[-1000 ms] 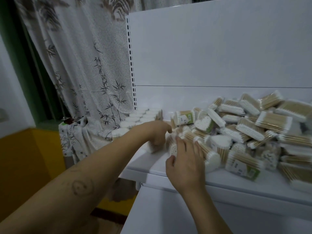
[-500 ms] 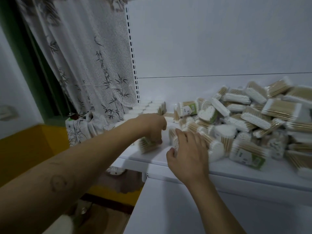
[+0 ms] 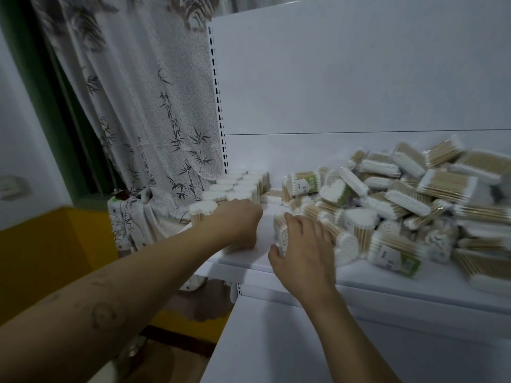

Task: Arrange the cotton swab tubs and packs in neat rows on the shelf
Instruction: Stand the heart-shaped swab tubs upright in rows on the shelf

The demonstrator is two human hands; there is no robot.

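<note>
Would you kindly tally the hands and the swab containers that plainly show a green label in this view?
Hands: 2, left hand and right hand.
Green-labelled containers: 3, one near the back, a heart-shaped tub and one at the front.
Total: 5.

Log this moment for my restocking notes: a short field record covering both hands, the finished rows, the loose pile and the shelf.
left hand: curled over the front tub near the shelf's left front edge; tub mostly hidden
right hand: grips the pile-edge tub, thumb at its near end
neat rows: upright tubs lined up at the shelf's left end
loose pile: tubs and packs heaped on the right, unsorted
shelf: white, bare strip between the hands
</note>
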